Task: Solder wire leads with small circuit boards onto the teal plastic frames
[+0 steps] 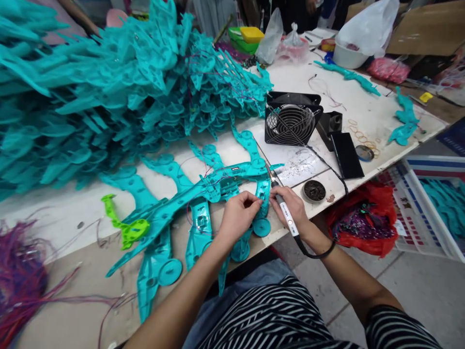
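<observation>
My left hand [239,213] is closed in a pinch on a teal plastic toy part [218,186] that lies with thin wires on the workbench [65,213]. My right hand [293,208] is wrapped round a white soldering iron [286,215]; its tip points at the same part just beside my left fingers, and its black cord loops under my wrist. Several more teal parts [160,242] lie in a row at the bench's front edge. A bright green plastic piece [127,228] rests among them on the left.
A huge heap of teal parts [109,82] fills the bench's back left. A black fan [290,123], a dark phone [347,155] and a round tin [314,191] sit right of my hands. Purple wires [22,276] lie at left; a red bag [359,220] and white crate [428,208] stand on the floor.
</observation>
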### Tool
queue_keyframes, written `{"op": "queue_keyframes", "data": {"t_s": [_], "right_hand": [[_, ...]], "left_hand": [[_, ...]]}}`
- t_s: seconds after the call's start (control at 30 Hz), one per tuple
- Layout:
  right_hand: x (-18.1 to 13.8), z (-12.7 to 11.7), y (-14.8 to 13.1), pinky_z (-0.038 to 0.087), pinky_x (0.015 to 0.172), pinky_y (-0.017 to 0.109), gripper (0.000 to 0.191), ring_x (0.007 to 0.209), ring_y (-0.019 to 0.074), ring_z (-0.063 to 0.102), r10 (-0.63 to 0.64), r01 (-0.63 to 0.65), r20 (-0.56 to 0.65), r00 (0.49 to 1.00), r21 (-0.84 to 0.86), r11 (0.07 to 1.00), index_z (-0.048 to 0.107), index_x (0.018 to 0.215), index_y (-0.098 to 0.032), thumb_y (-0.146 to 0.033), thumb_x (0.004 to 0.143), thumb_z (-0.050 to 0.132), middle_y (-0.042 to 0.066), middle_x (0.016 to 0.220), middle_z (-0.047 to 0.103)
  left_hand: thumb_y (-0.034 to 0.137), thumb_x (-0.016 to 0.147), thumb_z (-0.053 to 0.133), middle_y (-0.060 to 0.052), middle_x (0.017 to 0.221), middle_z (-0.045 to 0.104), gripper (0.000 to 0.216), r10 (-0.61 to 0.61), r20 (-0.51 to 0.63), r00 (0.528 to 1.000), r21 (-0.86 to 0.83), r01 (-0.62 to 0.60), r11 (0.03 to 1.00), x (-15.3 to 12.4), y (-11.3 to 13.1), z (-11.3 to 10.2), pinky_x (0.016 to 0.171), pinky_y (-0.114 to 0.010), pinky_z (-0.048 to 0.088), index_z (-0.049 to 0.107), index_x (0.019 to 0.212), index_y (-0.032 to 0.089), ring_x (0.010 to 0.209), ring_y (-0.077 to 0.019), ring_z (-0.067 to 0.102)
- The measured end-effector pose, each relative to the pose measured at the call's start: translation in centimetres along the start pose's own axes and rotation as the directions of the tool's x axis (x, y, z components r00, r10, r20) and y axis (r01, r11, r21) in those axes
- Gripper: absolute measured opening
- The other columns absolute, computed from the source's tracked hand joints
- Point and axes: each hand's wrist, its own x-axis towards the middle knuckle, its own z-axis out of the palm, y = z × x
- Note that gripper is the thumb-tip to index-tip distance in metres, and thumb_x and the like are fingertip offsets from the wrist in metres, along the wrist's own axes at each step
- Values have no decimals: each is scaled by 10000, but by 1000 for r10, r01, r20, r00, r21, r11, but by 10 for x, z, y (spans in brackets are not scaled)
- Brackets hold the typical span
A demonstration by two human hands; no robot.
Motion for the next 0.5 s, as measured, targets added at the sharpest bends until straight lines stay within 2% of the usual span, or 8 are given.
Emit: {"op": "queue_keyframes", "data": {"t_s": [0.1, 0.4, 0.5], "right_hand": [[0, 4, 3, 536, 720, 319, 216, 800, 179, 626, -19, 19, 24, 1000, -11, 1000, 573, 1119, -241, -169, 927, 506, 41, 908, 685], [0, 14, 4, 499, 741, 342, 226, 820, 202, 585, -60, 70, 132, 989, -76, 995, 585, 1161, -220, -208, 970, 464, 55, 867, 652], [0, 15, 5, 495, 730, 344, 217, 806, 205, 568, -76, 89, 130, 989, -96, 991, 580, 1156, -208, -208, 973, 464, 56, 846, 640]], "left_hand": [[298, 684, 653, 7, 590, 597, 141, 47, -28, 999, 101, -44, 994, 3, -1, -1, 551, -237, 370, 616, 627, 174, 583, -132, 508], [215, 723, 621, 17, 587, 606, 102, 37, -57, 998, 319, -17, 948, 6, 8, -8, 587, -254, 365, 612, 626, 184, 581, -145, 528], [197, 731, 617, 12, 599, 614, 99, 47, -50, 998, 370, -25, 929, 8, 8, -7, 595, -255, 359, 609, 633, 187, 595, -151, 537]]}}
